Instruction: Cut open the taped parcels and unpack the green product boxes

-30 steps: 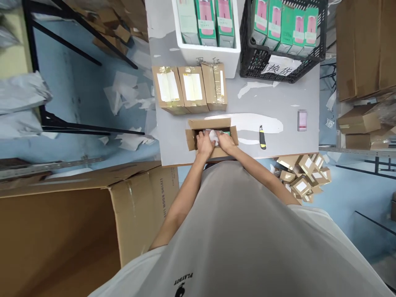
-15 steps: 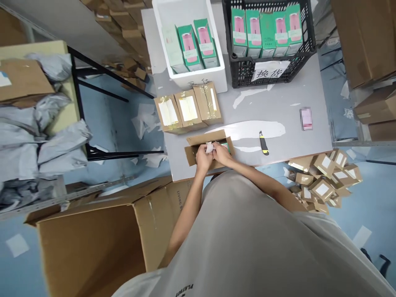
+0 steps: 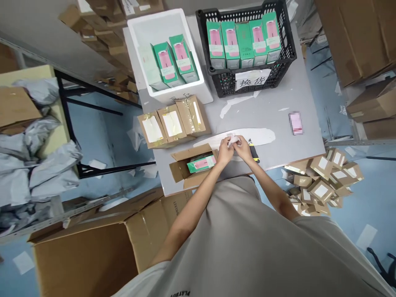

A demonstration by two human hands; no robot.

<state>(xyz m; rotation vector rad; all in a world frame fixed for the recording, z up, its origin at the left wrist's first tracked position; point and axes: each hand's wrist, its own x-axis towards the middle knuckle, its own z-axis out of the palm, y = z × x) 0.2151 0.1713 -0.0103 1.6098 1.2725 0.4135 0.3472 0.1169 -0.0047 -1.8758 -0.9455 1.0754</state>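
My left hand (image 3: 224, 152) and my right hand (image 3: 243, 147) are both closed on a small crumpled white paper (image 3: 232, 139), held between them just above the grey table (image 3: 278, 123). To their left lies an open cardboard box (image 3: 182, 168) with a green and pink product box (image 3: 201, 163) inside it. A black and yellow utility knife (image 3: 254, 151) lies on the table right beside my right hand, partly hidden by it.
Three taped cardboard boxes (image 3: 171, 121) sit beyond the open box. Behind them a white foam box (image 3: 168, 88) and a black crate (image 3: 247, 78) hold green product boxes. A pink item (image 3: 296, 123) lies at right. A large open carton (image 3: 93, 247) and small parcels (image 3: 321, 183) are on the floor.
Both hands lifted out of the open box with the white paper and moved right, toward the knife. The green and pink box inside is now uncovered. The camera view shifted.
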